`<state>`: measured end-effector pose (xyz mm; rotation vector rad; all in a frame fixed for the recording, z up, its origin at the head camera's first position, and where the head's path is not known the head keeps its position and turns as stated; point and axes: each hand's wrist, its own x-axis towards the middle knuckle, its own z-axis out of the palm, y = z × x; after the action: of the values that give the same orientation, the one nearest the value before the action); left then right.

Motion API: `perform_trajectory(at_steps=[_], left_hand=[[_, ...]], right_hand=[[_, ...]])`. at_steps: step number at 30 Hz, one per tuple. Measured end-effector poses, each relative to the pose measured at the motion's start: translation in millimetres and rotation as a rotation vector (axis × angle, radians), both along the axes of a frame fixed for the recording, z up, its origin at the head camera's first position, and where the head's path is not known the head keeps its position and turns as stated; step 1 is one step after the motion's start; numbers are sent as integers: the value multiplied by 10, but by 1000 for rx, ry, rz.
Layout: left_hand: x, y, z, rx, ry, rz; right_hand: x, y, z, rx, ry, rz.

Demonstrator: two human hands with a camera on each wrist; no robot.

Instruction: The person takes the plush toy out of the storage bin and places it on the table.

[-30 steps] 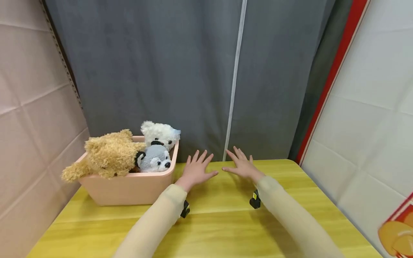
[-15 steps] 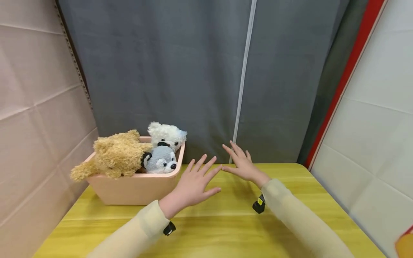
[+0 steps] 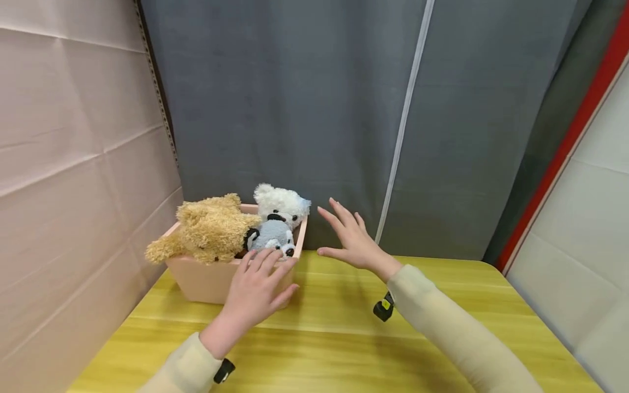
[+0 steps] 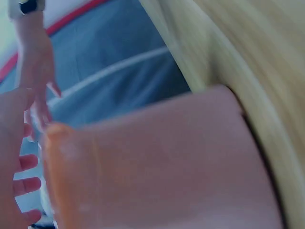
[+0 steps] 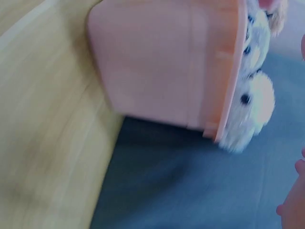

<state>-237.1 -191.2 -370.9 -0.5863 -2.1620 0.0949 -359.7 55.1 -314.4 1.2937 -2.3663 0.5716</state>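
Observation:
A pink plastic bin [image 3: 201, 281] stands at the left of the table, filled with stuffed toys. A tan shaggy plush toy [image 3: 216, 226] lies over its left side. Beside that sit a grey-and-white plush dog [image 3: 271, 234] and, behind, a white plush bear [image 3: 280, 203]. My left hand [image 3: 250, 292] hovers in front of the bin with its fingers spread, covering part of the front wall; whether it touches is unclear. To the right of the bin, my right hand [image 3: 351, 240] is raised above the table, fingers apart and holding nothing.
The yellow wood-grain table [image 3: 339, 349] runs back to a grey curtain [image 3: 295, 109]. White cloth panels [image 3: 64, 180] close off the left and right sides. Each wrist carries a small black camera [image 3: 383, 307].
My left hand has moved left, away from the right hand, to the front of the bin. My right hand has come left and up slightly. The head view has turned left.

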Motion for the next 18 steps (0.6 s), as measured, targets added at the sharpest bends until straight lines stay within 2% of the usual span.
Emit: perform_trajectory(at_steps=[4, 10, 15, 18], left_hand=[[-75, -156, -90, 63, 70, -4], [-150, -308, -191, 147, 90, 27], [-253, -320, -301, 211, 163, 11], [-309, -280, -367, 229, 198, 27]], right_hand=[[56, -245, 132, 9, 50, 56], [195, -649, 298, 22, 89, 134], [361, -1010, 399, 3, 126, 244], [502, -1227, 413, 26, 166, 291]])
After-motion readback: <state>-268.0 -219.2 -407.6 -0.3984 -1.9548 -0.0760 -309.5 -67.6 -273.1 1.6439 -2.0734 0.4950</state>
